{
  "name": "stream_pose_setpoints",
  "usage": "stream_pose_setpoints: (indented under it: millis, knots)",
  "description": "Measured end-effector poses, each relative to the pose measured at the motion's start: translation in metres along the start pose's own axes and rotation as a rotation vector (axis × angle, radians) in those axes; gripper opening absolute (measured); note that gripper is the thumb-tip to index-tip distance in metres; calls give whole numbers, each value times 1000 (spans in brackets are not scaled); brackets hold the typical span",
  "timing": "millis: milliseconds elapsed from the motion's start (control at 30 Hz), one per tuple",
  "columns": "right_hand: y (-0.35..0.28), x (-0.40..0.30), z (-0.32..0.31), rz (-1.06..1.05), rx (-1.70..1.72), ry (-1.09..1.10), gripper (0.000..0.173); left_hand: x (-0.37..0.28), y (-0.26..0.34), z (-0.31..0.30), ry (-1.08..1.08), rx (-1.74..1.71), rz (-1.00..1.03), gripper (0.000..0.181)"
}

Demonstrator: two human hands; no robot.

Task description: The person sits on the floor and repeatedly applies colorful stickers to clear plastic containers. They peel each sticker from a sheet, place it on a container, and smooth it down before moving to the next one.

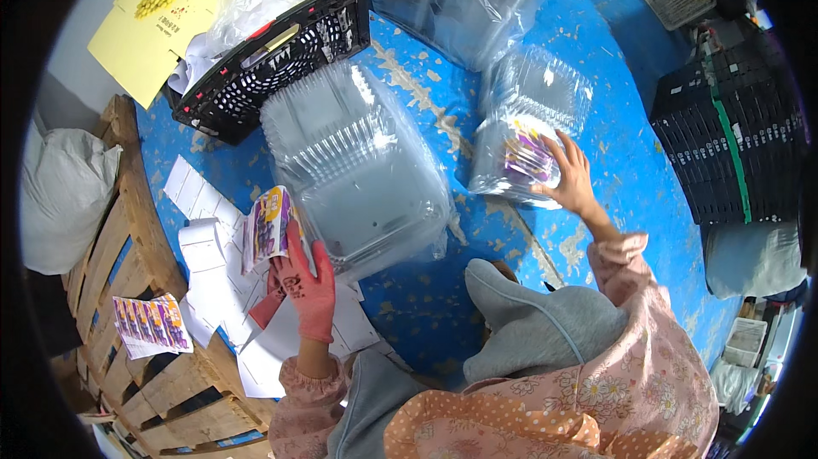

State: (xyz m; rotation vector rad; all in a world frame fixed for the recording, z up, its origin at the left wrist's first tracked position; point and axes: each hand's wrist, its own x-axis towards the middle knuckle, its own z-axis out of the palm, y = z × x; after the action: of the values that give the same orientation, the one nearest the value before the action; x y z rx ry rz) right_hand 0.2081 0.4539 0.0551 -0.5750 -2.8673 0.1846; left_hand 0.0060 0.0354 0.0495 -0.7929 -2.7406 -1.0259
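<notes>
My left hand point(305, 283), in a pink knit glove, grips a stack of printed purple, yellow and white labels point(267, 222). It is beside a large stack of clear plastic clamshell containers point(377, 203) wrapped in film. My right hand point(572, 181) is bare, its fingers spread against the right edge of a similar label point(527, 155). That label lies on a smaller clear plastic clamshell point(489, 171), whose ribbed half point(540, 85) extends away from me. Whether the label is fully stuck down I cannot tell.
White label backing sheets point(217, 280) lie by my left hand. More labels point(152, 325) rest on a wooden pallet point(192, 414). A black plastic crate point(287, 53) with film and yellow printed cardboard point(137, 18) stands ahead. Black crates point(716, 139) are stacked on the right.
</notes>
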Motion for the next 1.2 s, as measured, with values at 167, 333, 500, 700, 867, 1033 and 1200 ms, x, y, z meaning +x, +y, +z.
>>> stream_pose_setpoints:
  millis: [167, 333, 500, 700, 867, 1033, 1200]
  knots:
    - [27, 93, 27, 379, 165, 91, 66, 3, 8, -35, 61, -104, 8, 42]
    - [57, 146, 59, 448, -169, -223, 84, 0, 42, -60, -39, -515, -92, 54]
    - [46, 173, 53, 435, -95, -280, 72, -2, 75, -62, -167, -866, -230, 83]
    - [-230, 97, -35, -624, 820, -108, 21, -11, 76, -51, -300, -883, -111, 88]
    - [-277, 58, -41, -744, 791, -134, 20, -17, 77, -51, -181, -444, 110, 81]
    - [-275, 46, -40, -692, 820, -4, 16, -19, 83, -44, -196, -612, 17, 82]
    - [-273, 42, -33, -715, 872, 103, 12, -22, 85, -42, -177, -629, 2, 82]
